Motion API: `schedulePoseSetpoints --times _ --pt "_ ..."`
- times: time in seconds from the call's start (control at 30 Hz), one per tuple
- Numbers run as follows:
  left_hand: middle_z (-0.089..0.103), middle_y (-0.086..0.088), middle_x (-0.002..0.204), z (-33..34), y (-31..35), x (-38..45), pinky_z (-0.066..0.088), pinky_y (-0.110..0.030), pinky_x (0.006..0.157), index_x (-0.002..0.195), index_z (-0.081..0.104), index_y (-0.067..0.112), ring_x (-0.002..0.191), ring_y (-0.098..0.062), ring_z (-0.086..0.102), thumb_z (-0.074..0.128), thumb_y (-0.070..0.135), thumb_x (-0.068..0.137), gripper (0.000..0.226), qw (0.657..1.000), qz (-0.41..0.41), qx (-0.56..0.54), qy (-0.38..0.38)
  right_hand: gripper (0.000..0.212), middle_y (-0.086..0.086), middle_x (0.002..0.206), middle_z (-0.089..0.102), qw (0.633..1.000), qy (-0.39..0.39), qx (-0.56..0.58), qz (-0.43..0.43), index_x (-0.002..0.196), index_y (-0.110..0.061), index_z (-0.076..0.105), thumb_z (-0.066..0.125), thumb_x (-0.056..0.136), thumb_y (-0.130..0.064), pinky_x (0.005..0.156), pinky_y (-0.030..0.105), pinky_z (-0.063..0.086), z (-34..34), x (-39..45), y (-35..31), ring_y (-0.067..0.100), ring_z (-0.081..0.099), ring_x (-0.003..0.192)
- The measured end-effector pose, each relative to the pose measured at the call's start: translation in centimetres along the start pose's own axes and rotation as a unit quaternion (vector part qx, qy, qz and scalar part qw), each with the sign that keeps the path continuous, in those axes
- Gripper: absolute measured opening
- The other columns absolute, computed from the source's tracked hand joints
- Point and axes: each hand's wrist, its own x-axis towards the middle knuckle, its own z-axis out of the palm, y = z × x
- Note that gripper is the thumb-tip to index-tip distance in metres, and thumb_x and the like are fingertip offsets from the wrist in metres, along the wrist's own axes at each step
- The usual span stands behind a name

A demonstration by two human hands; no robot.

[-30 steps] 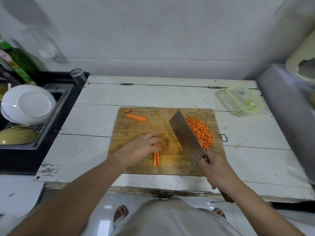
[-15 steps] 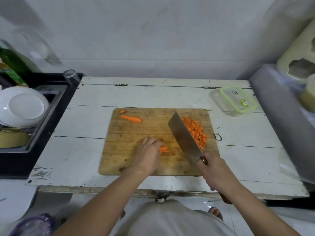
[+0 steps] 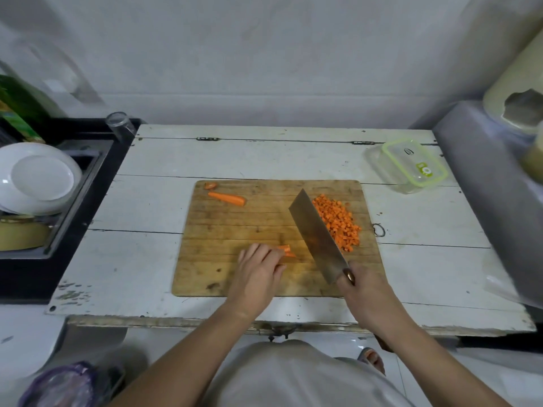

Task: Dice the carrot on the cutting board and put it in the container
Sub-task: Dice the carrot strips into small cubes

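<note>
White plank bench (image 3: 164, 207) carries a wooden cutting board (image 3: 235, 230). Near its front edge, the left hand (image 3: 258, 274) pins carrot sticks (image 3: 286, 250); the right hand (image 3: 367, 292) grips a cleaver (image 3: 317, 239). Diced carrot (image 3: 338, 221) lies by the right edge; the container (image 3: 411, 165) sits at the bench's far right corner.

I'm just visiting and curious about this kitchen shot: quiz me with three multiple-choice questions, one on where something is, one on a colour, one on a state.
1. Where does the diced carrot pile lie?
A. in the container
B. on the cutting board, right of the cleaver
C. in the sink

2. What colour is the container's lid rim?
A. red
B. blue
C. green

3. What is the right hand doing?
A. gripping the cleaver
B. resting flat
C. lifting a plate

Answers:
1 B: diced carrot pile sits on the cutting board beside the cleaver.
2 C: the container has a green rim.
3 A: right hand grips the handle.
</note>
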Motion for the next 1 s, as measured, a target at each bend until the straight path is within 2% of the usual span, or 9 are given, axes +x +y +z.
schedulePoseSetpoints --times 0.1,0.23,0.37,0.47,0.53,0.63,0.77,0.87,1.0 --pt "0.060 0.002 0.113 -0.3 0.2 0.4 0.042 -0.037 0.091 0.130 0.069 0.022 0.108 -0.021 0.050 0.069 0.025 0.095 0.035 0.999 0.013 0.040 -0.009 0.025 0.001 0.069 0.061 1.000 -0.002 0.007 0.002 0.082 -0.020 0.057 0.045 0.100 -0.033 0.054 0.036 0.043 0.0 0.2 0.0 0.020 0.058 0.060" --pt "0.063 -0.002 0.117 -0.8 0.0 0.4 0.044 -0.042 0.090 0.126 0.072 0.024 0.108 -0.026 0.052 0.067 0.023 0.096 0.030 0.990 0.090 0.101 -0.026 0.024 0.000 0.068 0.061 1.000 0.000 -0.001 0.001 0.082 -0.023 0.056 0.046 0.100 -0.034 0.055 0.042 0.053 -0.3 0.1 -0.1 0.021 0.060 0.058" --pt "0.065 0.001 0.109 -0.7 -0.6 -1.0 0.044 -0.038 0.088 0.117 0.075 0.024 0.103 -0.023 0.056 0.073 0.016 0.091 0.027 0.989 0.119 0.090 -0.024 0.022 0.001 0.069 0.062 1.000 0.005 0.004 0.006 0.082 -0.026 0.057 0.047 0.099 -0.035 0.056 0.051 0.057 -0.6 0.0 -0.4 0.023 0.062 0.059" --pt "0.062 0.002 0.107 -0.7 -0.3 -0.7 0.042 -0.036 0.088 0.106 0.074 0.019 0.102 -0.022 0.057 0.074 0.018 0.090 0.016 0.996 0.077 0.049 -0.003 0.022 0.001 0.071 0.062 1.000 0.004 0.002 0.008 0.084 -0.025 0.057 0.046 0.099 -0.037 0.058 0.052 0.058 -0.6 0.0 -0.5 0.024 0.063 0.063" --pt "0.059 0.004 0.114 -0.6 0.0 0.2 0.041 -0.035 0.091 0.113 0.070 0.020 0.109 -0.020 0.053 0.072 0.031 0.092 0.024 0.999 0.015 0.028 -0.011 0.021 0.000 0.074 0.063 1.000 0.001 -0.005 0.005 0.086 -0.025 0.057 0.045 0.099 -0.036 0.059 0.053 0.058 -0.8 -0.1 -0.6 0.023 0.063 0.064" --pt "0.056 0.009 0.125 -0.1 0.1 1.6 0.035 -0.035 0.100 0.128 0.064 0.026 0.118 -0.015 0.045 0.066 0.047 0.094 0.040 0.995 -0.071 0.016 -0.068 0.020 0.002 0.074 0.063 1.000 -0.006 -0.002 0.007 0.085 -0.025 0.055 0.045 0.101 -0.033 0.059 0.052 0.058 -1.1 -0.2 -0.8 0.022 0.063 0.063" --pt "0.057 0.009 0.119 0.2 0.4 2.7 0.026 -0.029 0.094 0.126 0.068 0.027 0.116 -0.016 0.043 0.067 0.040 0.096 0.033 0.988 -0.139 -0.023 -0.069 0.021 0.003 0.075 0.062 1.000 -0.005 0.002 0.007 0.085 -0.024 0.056 0.046 0.102 -0.033 0.059 0.051 0.058 -1.2 -0.3 -0.7 0.022 0.063 0.064" --pt "0.055 0.008 0.120 0.3 0.8 3.0 0.031 -0.031 0.098 0.129 0.066 0.026 0.115 -0.015 0.041 0.065 0.036 0.098 0.032 0.984 -0.160 -0.032 -0.070 0.022 0.003 0.076 0.063 1.000 -0.008 -0.004 0.008 0.086 -0.022 0.057 0.046 0.101 -0.034 0.059 0.050 0.058 -1.0 -0.2 -0.5 0.023 0.063 0.065" --pt "0.056 0.006 0.124 -0.1 0.1 1.8 0.039 -0.034 0.105 0.136 0.064 0.021 0.116 -0.014 0.043 0.069 0.025 0.096 0.040 0.988 -0.131 -0.068 -0.053 0.025 0.001 0.075 0.062 1.000 -0.013 -0.019 0.003 0.082 -0.020 0.056 0.046 0.101 -0.034 0.060 0.043 0.052 -0.6 -0.1 -0.2 0.022 0.061 0.065"
